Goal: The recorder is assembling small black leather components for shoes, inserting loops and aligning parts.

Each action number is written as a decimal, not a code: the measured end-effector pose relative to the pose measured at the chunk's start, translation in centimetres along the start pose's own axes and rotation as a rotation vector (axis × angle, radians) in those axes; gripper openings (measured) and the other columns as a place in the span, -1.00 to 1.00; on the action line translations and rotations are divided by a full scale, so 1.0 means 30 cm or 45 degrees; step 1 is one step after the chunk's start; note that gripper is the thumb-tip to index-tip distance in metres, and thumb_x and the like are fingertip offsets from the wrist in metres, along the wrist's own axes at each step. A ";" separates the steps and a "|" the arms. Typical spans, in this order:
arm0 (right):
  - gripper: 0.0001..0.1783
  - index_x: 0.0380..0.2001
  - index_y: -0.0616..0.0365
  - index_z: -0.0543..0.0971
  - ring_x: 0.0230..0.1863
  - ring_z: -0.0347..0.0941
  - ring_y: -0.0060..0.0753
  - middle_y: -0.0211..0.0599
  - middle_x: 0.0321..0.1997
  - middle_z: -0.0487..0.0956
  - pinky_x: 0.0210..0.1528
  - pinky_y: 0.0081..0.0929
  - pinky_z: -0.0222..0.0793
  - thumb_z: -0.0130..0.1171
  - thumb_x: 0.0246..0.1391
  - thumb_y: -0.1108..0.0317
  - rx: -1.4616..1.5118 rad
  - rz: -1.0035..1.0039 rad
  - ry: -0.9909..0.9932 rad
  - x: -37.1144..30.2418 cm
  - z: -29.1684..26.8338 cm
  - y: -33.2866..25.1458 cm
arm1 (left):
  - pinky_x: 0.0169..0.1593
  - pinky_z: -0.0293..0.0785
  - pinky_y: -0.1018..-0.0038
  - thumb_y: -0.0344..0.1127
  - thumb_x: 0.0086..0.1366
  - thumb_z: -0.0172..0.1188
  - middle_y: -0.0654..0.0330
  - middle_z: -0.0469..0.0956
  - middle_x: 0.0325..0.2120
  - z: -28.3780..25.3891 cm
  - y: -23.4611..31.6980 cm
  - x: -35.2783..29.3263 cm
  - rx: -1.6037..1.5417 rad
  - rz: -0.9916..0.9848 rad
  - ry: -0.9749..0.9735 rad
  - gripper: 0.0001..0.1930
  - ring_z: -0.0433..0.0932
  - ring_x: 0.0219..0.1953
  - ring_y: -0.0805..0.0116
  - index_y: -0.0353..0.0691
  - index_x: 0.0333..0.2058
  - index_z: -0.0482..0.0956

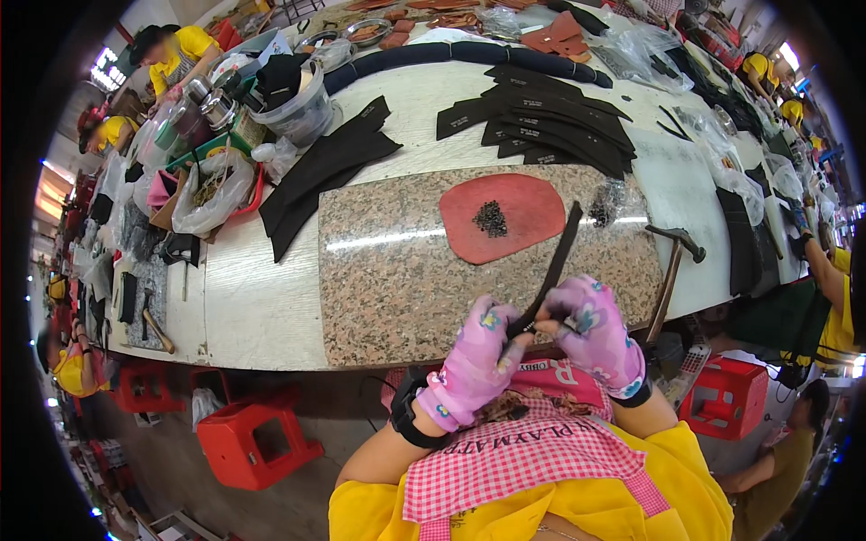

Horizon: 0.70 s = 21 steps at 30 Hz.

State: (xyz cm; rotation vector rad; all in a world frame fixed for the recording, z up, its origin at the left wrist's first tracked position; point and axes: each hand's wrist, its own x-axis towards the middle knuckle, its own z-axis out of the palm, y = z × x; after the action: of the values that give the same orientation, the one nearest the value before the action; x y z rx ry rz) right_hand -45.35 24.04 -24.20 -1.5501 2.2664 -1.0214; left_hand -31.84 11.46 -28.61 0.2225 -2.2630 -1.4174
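Observation:
In front of my chest, both gloved hands meet at the near end of a narrow black strip [559,255]. My left hand [474,356], in a pink flowered glove, is closed around the strip. The fingers of my right hand [597,341], gloved alike, pinch at the same end; any small part between them is too small to name. The strip slants up and away over a speckled stone slab [388,293]. On the slab lies a red pad [465,243] with a heap of small black pieces [490,219]. More small dark pieces [600,213] sit right of it.
A hammer [669,270] lies at the slab's right edge. Black cut pieces [550,117] are piled beyond the slab, and others [329,171] lie left. A clear tub [302,108] and bags crowd the far left. Red stools [248,442] stand below; people in yellow work around.

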 end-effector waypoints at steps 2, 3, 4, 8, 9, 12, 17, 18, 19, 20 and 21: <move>-0.73 -0.43 0.13 0.49 -0.41 0.37 -0.31 -0.32 -0.47 0.44 -0.35 -0.39 0.30 0.39 -0.22 0.40 0.244 0.167 0.244 -0.009 0.052 0.021 | -0.28 0.35 0.40 -0.49 0.09 0.23 0.09 0.35 -0.39 -0.010 0.004 0.025 0.017 -0.013 0.049 -0.73 0.41 -0.37 0.24 -0.31 -0.23 0.39; -0.70 -0.44 0.16 0.48 -0.45 0.36 -0.41 -0.35 -0.49 0.42 -0.39 -0.46 0.29 0.42 -0.22 0.37 0.489 0.333 0.482 -0.015 0.073 0.035 | -0.28 0.35 0.40 -0.49 0.09 0.23 0.09 0.35 -0.39 -0.008 0.008 0.036 0.020 0.002 0.048 -0.73 0.41 -0.37 0.24 -0.31 -0.23 0.39; -0.63 -0.42 0.23 0.47 -0.45 0.33 -0.56 -0.43 -0.46 0.42 -0.44 -0.55 0.27 0.45 -0.21 0.32 0.519 0.380 0.429 -0.017 0.083 0.044 | -0.26 0.36 0.43 -0.48 0.11 0.22 0.12 0.37 -0.39 -0.013 0.014 0.031 -0.103 -0.116 0.054 -0.75 0.41 -0.35 0.31 -0.31 -0.24 0.39; -0.61 -0.26 0.28 0.43 -0.41 0.37 -0.55 -0.43 -0.36 0.45 -0.41 -0.57 0.32 0.35 -0.16 0.40 0.962 0.689 0.369 -0.024 0.125 -0.050 | -0.29 0.41 0.44 -0.32 0.22 0.17 0.17 0.48 -0.44 0.008 -0.023 -0.054 -0.523 -0.446 0.254 -0.76 0.43 -0.42 0.41 -0.32 -0.19 0.44; -0.58 -0.20 0.30 0.41 -0.41 0.38 -0.54 -0.42 -0.34 0.46 -0.41 -0.58 0.33 0.31 -0.14 0.43 1.061 0.777 0.391 -0.030 0.145 -0.044 | -0.23 0.42 0.40 -0.27 0.23 0.16 0.13 0.49 -0.43 0.003 -0.027 -0.051 -0.494 -0.382 0.267 -0.73 0.46 -0.38 0.34 -0.33 -0.18 0.45; -0.59 -0.10 0.30 0.41 -0.26 0.43 -0.48 -0.33 -0.25 0.50 -0.23 -0.59 0.37 0.18 -0.06 0.41 1.208 0.581 0.261 -0.109 0.128 0.052 | -0.09 0.37 0.34 -0.18 0.22 0.16 0.00 0.44 -0.26 0.103 -0.047 -0.044 -0.400 -0.238 0.252 -0.65 0.43 -0.21 0.23 -0.34 -0.15 0.42; -0.46 -0.19 0.32 0.57 -0.30 0.45 -0.18 -0.04 -0.32 0.59 -0.20 -0.37 0.34 0.17 0.09 -0.03 0.535 0.442 0.286 -0.061 0.129 -0.015 | -0.12 0.32 0.34 -0.24 0.22 0.13 0.06 0.36 -0.34 0.161 -0.155 -0.025 -0.543 -0.112 0.301 -0.68 0.35 -0.25 0.25 -0.35 -0.17 0.37; -0.46 -0.19 0.32 0.57 -0.30 0.45 -0.18 -0.04 -0.32 0.59 -0.20 -0.37 0.34 0.17 0.09 -0.03 0.544 0.411 0.273 -0.053 0.135 0.007 | -0.12 0.32 0.34 -0.24 0.22 0.13 0.06 0.36 -0.34 0.154 -0.165 -0.028 -0.525 -0.100 0.328 -0.68 0.35 -0.25 0.25 -0.35 -0.17 0.37; -0.48 -0.17 0.33 0.57 -0.28 0.45 -0.21 -0.06 -0.29 0.59 -0.20 -0.38 0.34 0.19 0.08 0.01 0.488 0.458 0.205 -0.043 0.131 0.028 | -0.04 0.30 0.36 -0.32 0.22 0.12 0.07 0.39 -0.28 0.143 -0.149 -0.028 -0.599 -0.193 0.297 -0.67 0.37 -0.18 0.29 -0.34 -0.10 0.35; -0.50 -0.16 0.33 0.56 -0.26 0.45 -0.25 -0.07 -0.26 0.59 -0.21 -0.38 0.35 0.21 0.07 0.05 0.433 0.507 0.141 -0.033 0.133 0.042 | 0.04 0.28 0.39 -0.39 0.21 0.12 0.09 0.42 -0.21 0.131 -0.132 -0.027 -0.674 -0.287 0.260 -0.64 0.38 -0.10 0.32 -0.33 -0.03 0.32; -0.50 -0.16 0.33 0.56 -0.26 0.45 -0.25 -0.07 -0.26 0.59 -0.21 -0.38 0.35 0.21 0.07 0.05 0.439 0.492 0.141 -0.026 0.134 0.048 | 0.04 0.28 0.39 -0.39 0.21 0.12 0.09 0.42 -0.21 0.114 -0.114 -0.020 -0.662 -0.278 0.268 -0.64 0.38 -0.10 0.32 -0.33 -0.03 0.32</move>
State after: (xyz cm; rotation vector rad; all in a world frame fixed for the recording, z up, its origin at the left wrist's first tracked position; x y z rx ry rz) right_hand -43.96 23.32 -28.26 -0.8982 2.1890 -1.3148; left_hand -33.22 12.88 -33.06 0.4324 -1.6734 -1.9374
